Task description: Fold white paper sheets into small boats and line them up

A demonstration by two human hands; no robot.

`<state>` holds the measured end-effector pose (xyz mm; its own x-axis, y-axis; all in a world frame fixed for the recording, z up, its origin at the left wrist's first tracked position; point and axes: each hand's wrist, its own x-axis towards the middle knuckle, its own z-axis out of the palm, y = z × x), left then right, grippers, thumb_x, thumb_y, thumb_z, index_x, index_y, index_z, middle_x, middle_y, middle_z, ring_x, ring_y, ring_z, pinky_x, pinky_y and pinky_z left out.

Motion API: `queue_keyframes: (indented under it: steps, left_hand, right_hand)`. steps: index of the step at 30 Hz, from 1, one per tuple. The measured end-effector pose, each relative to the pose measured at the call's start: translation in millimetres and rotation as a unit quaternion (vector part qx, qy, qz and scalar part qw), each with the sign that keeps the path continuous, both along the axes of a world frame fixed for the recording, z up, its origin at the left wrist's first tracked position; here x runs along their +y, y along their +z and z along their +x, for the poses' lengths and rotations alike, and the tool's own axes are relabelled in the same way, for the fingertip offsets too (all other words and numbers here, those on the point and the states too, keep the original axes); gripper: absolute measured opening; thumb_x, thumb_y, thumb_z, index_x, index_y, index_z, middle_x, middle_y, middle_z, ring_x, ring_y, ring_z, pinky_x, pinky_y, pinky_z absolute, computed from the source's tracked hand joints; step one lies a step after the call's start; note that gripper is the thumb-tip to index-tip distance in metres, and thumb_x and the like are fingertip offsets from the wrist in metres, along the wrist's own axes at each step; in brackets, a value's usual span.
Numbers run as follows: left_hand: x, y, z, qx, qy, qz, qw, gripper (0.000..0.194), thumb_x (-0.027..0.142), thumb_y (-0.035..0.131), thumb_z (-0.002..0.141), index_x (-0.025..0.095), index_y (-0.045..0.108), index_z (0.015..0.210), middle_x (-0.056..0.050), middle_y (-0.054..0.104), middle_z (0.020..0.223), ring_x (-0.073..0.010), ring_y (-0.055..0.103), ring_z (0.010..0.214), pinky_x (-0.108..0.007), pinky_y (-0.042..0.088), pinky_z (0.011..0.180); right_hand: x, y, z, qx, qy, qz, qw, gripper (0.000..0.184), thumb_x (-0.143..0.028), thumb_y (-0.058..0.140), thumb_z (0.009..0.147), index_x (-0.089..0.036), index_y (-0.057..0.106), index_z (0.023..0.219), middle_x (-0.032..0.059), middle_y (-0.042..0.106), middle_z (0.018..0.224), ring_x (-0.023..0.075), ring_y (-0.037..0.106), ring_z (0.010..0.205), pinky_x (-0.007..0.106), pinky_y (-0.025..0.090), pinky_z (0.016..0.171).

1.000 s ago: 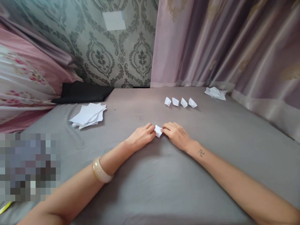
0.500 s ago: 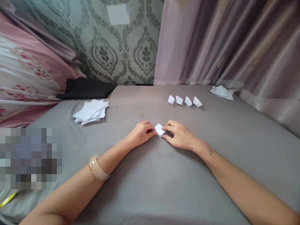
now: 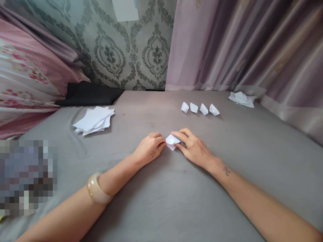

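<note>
A small piece of folded white paper (image 3: 172,139) is between my two hands, a lower flap pointing towards me. My left hand (image 3: 151,144) pinches its left corner, fingers bent together. From the other side my right hand (image 3: 195,146) grips it between thumb and index finger: the thumb is at the right corner, the index finger reaches over the top edge. Farther back and to the right, several small folded paper pieces (image 3: 194,108) stand in a row on the grey cloth surface (image 3: 176,195).
A loose stack of white paper sheets (image 3: 94,120) lies on the left. More white paper (image 3: 242,98) lies at the far right by the curtain (image 3: 227,43). A black cloth (image 3: 91,94) is at the back left. A blurred-out patch (image 3: 25,178) covers the left edge.
The small paper now shows a raised upper fold and a flap below it. My right index finger has lifted and spread from the thumb. The view has shifted slightly.
</note>
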<state>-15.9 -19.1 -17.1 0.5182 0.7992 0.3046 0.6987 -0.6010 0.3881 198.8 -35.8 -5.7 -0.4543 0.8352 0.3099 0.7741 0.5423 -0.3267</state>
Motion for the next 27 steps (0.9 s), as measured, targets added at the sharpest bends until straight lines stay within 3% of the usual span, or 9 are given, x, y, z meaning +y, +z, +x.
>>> queue_keyframes:
  steps: [2,5,11,21,27]
  left_hand:
    - [-1,-0.4,0,0.029,-0.004,0.018,0.999,0.025,0.026,0.044,0.094,0.018,0.067,0.089,-0.006,0.063,0.089,-0.0188,0.059,0.086,-0.03,0.048,0.076]
    - [-3,0.4,-1,0.056,-0.016,0.035,0.998,0.027,0.027,0.041,0.095,0.017,0.066,0.094,-0.007,0.063,0.091,-0.0193,0.058,0.089,-0.03,0.048,0.077]
    - [-5,3.6,0,0.078,-0.022,0.037,0.996,0.031,0.03,0.039,0.096,0.018,0.067,0.096,-0.007,0.063,0.092,-0.0198,0.057,0.089,-0.03,0.048,0.075]
    - [1,2.8,3,-0.037,0.055,-0.074,0.995,0.024,0.028,0.048,0.09,0.019,0.07,0.084,-0.005,0.063,0.084,-0.0162,0.06,0.075,-0.027,0.046,0.066]
    - [3,8.8,8,-0.053,0.098,-0.106,0.988,0.025,0.03,0.051,0.087,0.018,0.07,0.077,-0.004,0.061,0.075,-0.0141,0.056,0.064,-0.026,0.043,0.06]
  right_hand:
    - [-1,0.2,-1,-0.051,0.036,0.034,0.997,0.042,-0.019,0.046,0.092,-0.031,0.049,0.132,0.0087,0.054,0.116,0.0189,0.058,0.09,0.03,0.047,0.07]
    - [0,-0.6,-1,-0.096,0.07,0.052,0.992,0.038,-0.015,0.043,0.092,-0.03,0.058,0.124,0.0082,0.056,0.11,0.0193,0.055,0.091,0.031,0.045,0.074]
    - [2,-3.1,0,-0.067,0.075,0.018,0.995,0.029,-0.021,0.044,0.094,-0.026,0.065,0.114,0.007,0.059,0.099,0.0191,0.053,0.089,0.033,0.044,0.08]
    - [8,-6.7,-1,0.131,-0.025,-0.104,0.986,0.021,-0.027,0.051,0.091,-0.023,0.071,0.086,0.0029,0.062,0.092,0.0148,0.058,0.081,0.029,0.045,0.074]
    - [12,-5.4,-5,0.179,-0.081,-0.156,0.968,0.022,-0.033,0.055,0.086,-0.022,0.071,0.076,0.0033,0.062,0.092,0.0126,0.057,0.068,0.028,0.044,0.066]
